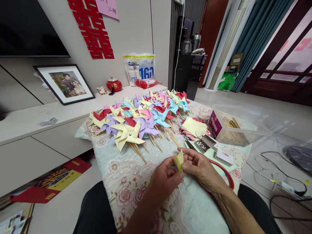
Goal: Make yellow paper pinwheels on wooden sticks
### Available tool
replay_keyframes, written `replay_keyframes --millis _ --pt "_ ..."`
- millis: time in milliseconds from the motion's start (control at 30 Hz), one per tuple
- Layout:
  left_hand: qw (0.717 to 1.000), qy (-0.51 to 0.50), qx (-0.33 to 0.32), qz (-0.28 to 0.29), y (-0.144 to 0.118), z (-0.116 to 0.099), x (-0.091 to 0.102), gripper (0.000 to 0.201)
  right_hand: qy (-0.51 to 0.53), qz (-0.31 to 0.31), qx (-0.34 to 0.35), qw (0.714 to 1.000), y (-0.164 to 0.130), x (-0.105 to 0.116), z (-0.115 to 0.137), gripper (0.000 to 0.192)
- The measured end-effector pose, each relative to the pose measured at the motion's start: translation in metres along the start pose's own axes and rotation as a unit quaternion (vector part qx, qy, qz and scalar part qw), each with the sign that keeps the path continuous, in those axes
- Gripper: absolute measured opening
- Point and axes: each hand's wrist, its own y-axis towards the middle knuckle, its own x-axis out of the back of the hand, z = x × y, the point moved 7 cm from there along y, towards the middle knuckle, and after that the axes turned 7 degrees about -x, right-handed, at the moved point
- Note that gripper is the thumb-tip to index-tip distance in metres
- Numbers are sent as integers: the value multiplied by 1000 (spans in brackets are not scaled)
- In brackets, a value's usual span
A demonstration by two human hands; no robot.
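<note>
Pale yellow folded paper piece (178, 160), creased with corners gathered upward, pinched between left hand (165, 178) and right hand (198, 167) fingertips above floral tablecloth (126, 182), near finished coloured paper pinwheels (141, 113)

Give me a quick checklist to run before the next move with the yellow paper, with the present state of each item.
1. Yellow paper pinched by both hands: ok.
2. Left hand and right hand in view: ok.
3. Paper folds meet neatly at the middle: cannot tell, fingers cover it.
4. Box of pins open beside the right hand: ok.
5. Sticks in the clear tub: ok.
6. Finished pinwheels piled apart from the hands: ok.
</note>
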Motion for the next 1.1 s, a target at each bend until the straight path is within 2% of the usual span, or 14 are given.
replay_keyframes --millis 167,367,467,567,667,800,867,1000,1100 --pt "1000 -20 0 -5 -2 -11 -4 50 1 10 17 1000 0 2 2 54" --pt "997 -47 4 -56 -4 -18 -1 54 1 22 17 1000 -2 -2 7 42" --pt "993 -65 6 -99 -6 -17 4 56 1 -1 14 1000 -2 0 8 48" --pt "987 -89 -10 -135 -7 -18 9 49 -26 -38 16 999 -2 6 7 56" --pt "986 -93 -11 -141 -7 -18 11 44 -73 -81 30 994 -3 12 5 65" --pt "984 -104 1 -145 -5 -14 11 51 -136 -109 78 982 -3 17 9 72" --pt "982 -107 -1 -153 -4 -12 13 51 -189 -118 116 968 -4 17 15 66" --pt "981 -103 -2 -167 -3 -9 16 41 -292 -102 185 933 -10 9 29 38" --pt "978 -116 4 -173 -4 -8 17 39 -309 -70 199 927 -14 2 33 25"
